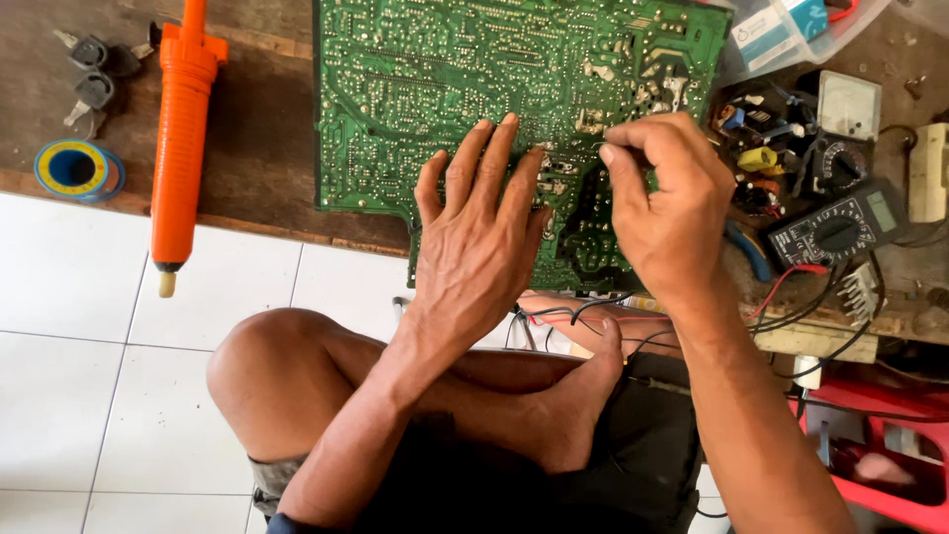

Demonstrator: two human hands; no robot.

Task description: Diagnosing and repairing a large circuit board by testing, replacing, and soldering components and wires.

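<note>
A large green circuit board [435, 89] lies solder side up on a low wooden board [252, 168]. My left hand [479, 232] rests flat on the circuit board's lower part, fingers spread. My right hand [667, 203] hovers over the circuit board's right side with thumb and forefinger pinched together; a thin part or wire end seems to sit between them, too small to make out.
An orange desoldering pump [181, 138], a solder spool [76, 169] and keys [92, 74] lie at left. Two multimeters [840, 229] with red and black leads and loose parts sit at right. My crossed bare legs [415, 386] are below, over white floor tiles.
</note>
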